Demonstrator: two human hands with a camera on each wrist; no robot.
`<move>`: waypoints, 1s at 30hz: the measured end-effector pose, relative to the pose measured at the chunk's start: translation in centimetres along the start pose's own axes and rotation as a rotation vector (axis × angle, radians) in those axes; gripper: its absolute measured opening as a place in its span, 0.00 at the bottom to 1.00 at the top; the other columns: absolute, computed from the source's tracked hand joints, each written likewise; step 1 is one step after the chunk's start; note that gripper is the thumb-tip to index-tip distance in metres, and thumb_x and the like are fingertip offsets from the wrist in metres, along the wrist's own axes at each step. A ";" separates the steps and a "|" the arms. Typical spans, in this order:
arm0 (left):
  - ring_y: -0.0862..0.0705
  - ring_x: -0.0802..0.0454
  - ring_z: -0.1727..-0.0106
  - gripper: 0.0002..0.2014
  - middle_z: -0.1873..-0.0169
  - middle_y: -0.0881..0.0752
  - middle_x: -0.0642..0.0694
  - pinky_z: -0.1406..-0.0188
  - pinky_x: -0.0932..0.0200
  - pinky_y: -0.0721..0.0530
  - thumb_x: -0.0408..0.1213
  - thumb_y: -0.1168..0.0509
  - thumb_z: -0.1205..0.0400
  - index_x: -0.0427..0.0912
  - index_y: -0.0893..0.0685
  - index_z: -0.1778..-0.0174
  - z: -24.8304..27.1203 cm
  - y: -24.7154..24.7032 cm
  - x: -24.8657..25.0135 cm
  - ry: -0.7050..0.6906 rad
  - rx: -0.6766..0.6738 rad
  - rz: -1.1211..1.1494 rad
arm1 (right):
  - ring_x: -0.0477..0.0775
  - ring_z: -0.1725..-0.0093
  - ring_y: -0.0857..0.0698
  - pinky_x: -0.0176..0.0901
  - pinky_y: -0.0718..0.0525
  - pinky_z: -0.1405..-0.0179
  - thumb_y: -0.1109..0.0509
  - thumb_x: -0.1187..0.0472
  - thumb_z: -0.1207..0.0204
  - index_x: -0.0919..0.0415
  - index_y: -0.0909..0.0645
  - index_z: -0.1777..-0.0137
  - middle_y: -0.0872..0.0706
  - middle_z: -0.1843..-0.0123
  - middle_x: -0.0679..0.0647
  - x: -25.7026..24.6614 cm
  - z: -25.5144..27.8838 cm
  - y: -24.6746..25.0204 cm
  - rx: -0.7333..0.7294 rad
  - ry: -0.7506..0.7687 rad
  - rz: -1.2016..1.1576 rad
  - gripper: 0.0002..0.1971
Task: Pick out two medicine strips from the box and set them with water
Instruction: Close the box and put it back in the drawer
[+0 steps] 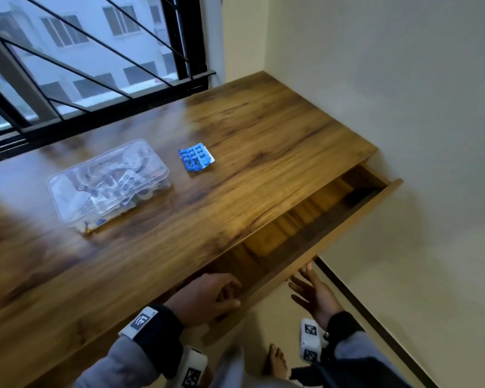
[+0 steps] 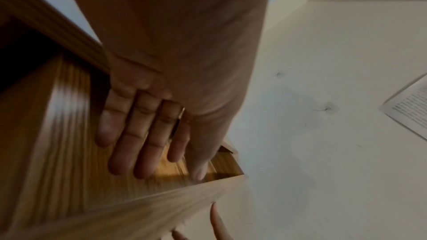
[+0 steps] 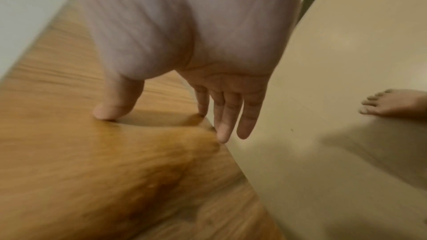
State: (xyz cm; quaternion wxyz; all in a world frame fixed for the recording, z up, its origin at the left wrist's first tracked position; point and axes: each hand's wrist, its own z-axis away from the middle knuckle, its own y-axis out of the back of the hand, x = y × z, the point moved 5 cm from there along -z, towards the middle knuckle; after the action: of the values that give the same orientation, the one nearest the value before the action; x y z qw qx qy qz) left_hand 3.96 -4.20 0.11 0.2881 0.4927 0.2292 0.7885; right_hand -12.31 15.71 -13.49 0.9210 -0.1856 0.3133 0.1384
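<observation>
Currently your left hand (image 1: 207,296) sits at the front panel of the open drawer (image 1: 314,219), fingers extended over its inside face, grip around nothing; your right hand (image 1: 315,296) is open-fingered at the panel's outer face, likely to steady or push it. Closed clear box (image 1: 108,182) rests on the counter (image 1: 263,130) by the window. One blue medicine strip (image 1: 196,157) lies just beside it, apart. No water visible; second strip probably inside the box.
</observation>
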 end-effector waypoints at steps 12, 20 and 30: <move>0.18 0.60 0.44 0.19 0.40 0.16 0.51 0.43 0.63 0.17 0.46 0.35 0.18 0.49 0.24 0.31 -3.6 -2.4 1.8 -0.023 -0.064 0.014 | 0.52 0.49 0.17 0.45 0.17 0.52 0.33 0.63 0.20 0.54 0.19 0.44 0.16 0.49 0.52 -15.0 8.2 3.1 0.368 0.751 0.235 0.07; 0.19 0.62 0.42 0.17 0.39 0.17 0.53 0.39 0.59 0.17 0.43 0.36 0.17 0.52 0.23 0.32 -3.9 -2.3 1.7 -0.013 0.016 0.099 | 0.55 0.45 0.15 0.46 0.15 0.51 0.32 0.64 0.22 0.55 0.19 0.41 0.14 0.44 0.56 -16.2 5.8 -1.6 0.142 0.614 0.402 0.11; 0.16 0.64 0.53 0.08 0.54 0.14 0.59 0.56 0.71 0.19 0.38 0.33 0.18 0.52 0.15 0.45 2.2 5.3 -2.4 -0.031 0.505 0.319 | 0.45 0.59 0.15 0.34 0.14 0.62 0.33 0.68 0.21 0.64 0.18 0.41 0.14 0.55 0.53 -17.3 4.5 -19.7 -0.256 0.629 0.601 0.10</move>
State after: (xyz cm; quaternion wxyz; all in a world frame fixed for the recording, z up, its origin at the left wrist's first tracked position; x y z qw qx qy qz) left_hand 5.58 -9.52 2.94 0.0326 0.5905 0.3332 0.7343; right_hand -15.85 -2.38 5.66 0.6696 -0.2319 0.5983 0.3741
